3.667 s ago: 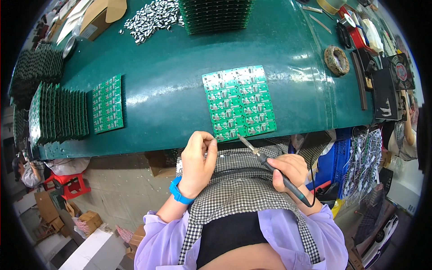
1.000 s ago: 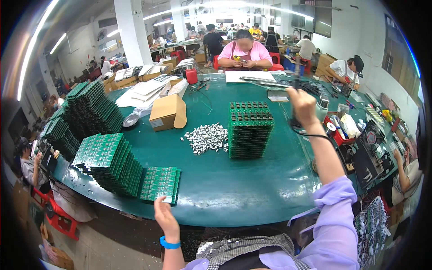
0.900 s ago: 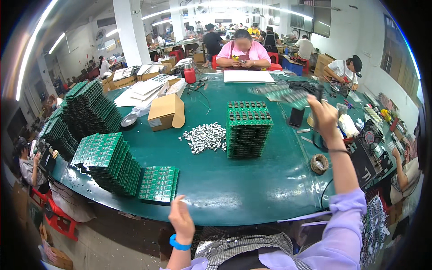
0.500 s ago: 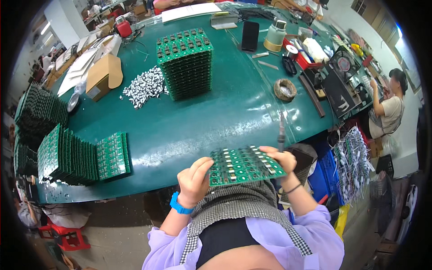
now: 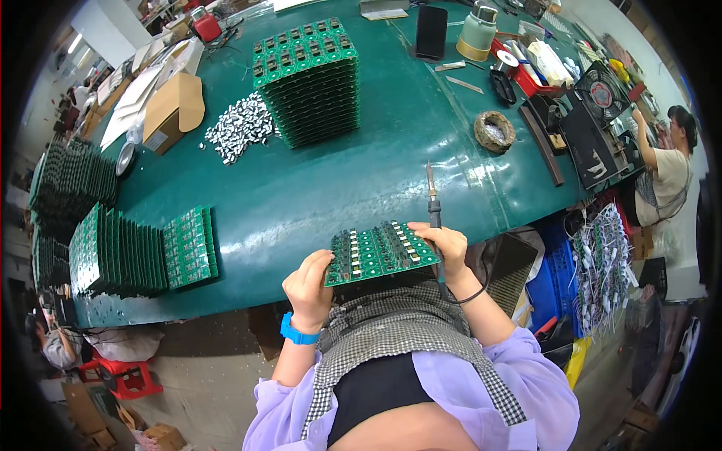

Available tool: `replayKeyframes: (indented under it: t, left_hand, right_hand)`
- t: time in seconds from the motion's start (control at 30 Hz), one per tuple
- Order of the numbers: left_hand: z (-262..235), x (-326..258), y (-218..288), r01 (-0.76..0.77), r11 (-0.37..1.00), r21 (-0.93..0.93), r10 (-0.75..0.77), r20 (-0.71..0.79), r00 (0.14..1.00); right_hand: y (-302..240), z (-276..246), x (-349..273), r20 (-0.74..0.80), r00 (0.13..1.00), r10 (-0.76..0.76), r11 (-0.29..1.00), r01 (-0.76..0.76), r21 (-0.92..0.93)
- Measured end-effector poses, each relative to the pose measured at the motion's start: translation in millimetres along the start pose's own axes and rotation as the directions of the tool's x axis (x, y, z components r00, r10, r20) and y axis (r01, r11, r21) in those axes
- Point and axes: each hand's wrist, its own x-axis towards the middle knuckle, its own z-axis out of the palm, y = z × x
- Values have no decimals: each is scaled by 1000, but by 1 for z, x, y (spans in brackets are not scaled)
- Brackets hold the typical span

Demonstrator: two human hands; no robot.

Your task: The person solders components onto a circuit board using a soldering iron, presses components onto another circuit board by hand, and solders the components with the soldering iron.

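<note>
A green circuit board panel (image 5: 382, 254), with rows of small black and white components on its upper face, is held just off the table's near edge, over my lap. My left hand (image 5: 307, 284) grips its left end between thumb and fingers. At the opposite end, my right hand (image 5: 447, 248) pinches the panel's edge. A soldering iron (image 5: 434, 207) is also in my right hand, its bare tip pointing away over the table and its handle running down through the fingers.
Ahead stands a tall stack of circuit board panels (image 5: 312, 94) beside a pile of small black-and-white parts (image 5: 241, 129). More panels (image 5: 116, 252) stand at left on the green table (image 5: 323, 195). A round holder (image 5: 494, 131), fan (image 5: 602, 92) and flask (image 5: 477, 31) are at right.
Both hands have moved left with the panel, the right hand also slightly away from me. The soldering iron has moved along with my right hand. My view has shifted slightly.
</note>
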Motion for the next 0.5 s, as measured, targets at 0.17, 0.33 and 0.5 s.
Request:
replayKeyframes:
  t: [0.17,0.33,0.5]
  left_hand:
    - [-1,2,-3,6,1000,-22,-7,-32,999]
    - [-2,4,-2,-8,1000,-7,7,-27,1000]
    - [0,5,1,-42,999,-9,42,-26,999]
  right_hand:
    - [0,6,2,-27,1000,-2,1000,3,11]
    - [1,5,2,-44,999,10,1000,-10,9]
    - [2,3,-1,-33,998,47,998,-46,32]
